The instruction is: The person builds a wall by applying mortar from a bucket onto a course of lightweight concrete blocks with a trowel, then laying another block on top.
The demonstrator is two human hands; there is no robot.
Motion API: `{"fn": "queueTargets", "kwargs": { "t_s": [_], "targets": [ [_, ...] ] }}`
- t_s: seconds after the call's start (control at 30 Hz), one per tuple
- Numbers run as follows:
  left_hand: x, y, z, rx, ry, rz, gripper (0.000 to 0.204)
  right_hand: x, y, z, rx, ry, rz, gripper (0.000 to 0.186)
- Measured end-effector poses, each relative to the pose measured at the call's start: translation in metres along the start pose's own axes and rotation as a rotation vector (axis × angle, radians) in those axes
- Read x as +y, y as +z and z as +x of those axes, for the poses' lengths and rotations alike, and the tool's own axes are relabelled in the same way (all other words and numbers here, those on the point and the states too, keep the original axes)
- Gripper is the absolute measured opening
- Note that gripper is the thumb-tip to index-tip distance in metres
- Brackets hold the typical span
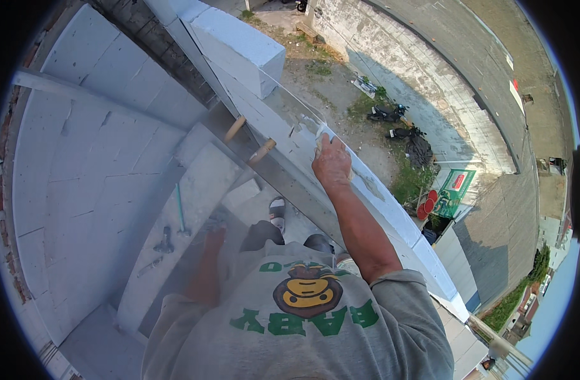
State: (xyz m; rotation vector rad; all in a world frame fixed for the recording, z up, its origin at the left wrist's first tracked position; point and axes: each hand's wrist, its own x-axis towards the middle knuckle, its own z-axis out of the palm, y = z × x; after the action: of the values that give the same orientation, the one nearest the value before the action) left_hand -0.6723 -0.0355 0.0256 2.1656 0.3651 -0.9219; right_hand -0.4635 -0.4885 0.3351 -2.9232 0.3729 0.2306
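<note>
My right hand [333,163] is stretched out to the top of a pale block wall [382,206]. Its fingers are closed around a small whitish piece [319,133] whose kind I cannot make out. A thin white string [296,98] runs along the wall just past these fingers. Farther along the wall top sits a large white block [239,54]. My left hand [215,237] hangs low in shade beside a dusty plank [204,174]; its fingers are too dim to read. On that plank lie a green-handled tool [179,209], a dark metal tool [165,242] and a flat tool [149,266].
Two round wooden pieces [235,128] stick out by the wall's inner side. A pale block wall [93,183] rises on the left. Beyond the right wall the ground drops far below, with motorbikes [387,114] and a green banner [453,193]. My sandalled foot [276,209] stands below.
</note>
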Motion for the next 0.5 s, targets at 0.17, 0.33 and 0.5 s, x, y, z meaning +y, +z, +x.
{"fn": "queueTargets", "kwargs": {
  "t_s": [0.17,0.33,0.5],
  "targets": [
    [0.01,-0.008,0.017,0.086,0.113,0.015,0.046,-0.017,-0.003,0.002,0.013,0.019,0.054,0.039],
    [0.132,-0.036,0.009,0.067,-0.057,-0.278,0.043,0.005,0.012,-0.016,0.051,0.062,0.024,0.036],
    [0.176,-0.056,-0.003,0.042,-0.153,-0.352,0.051,0.039,0.011,-0.072,0.069,0.125,0.037,0.035]
  ]
}}
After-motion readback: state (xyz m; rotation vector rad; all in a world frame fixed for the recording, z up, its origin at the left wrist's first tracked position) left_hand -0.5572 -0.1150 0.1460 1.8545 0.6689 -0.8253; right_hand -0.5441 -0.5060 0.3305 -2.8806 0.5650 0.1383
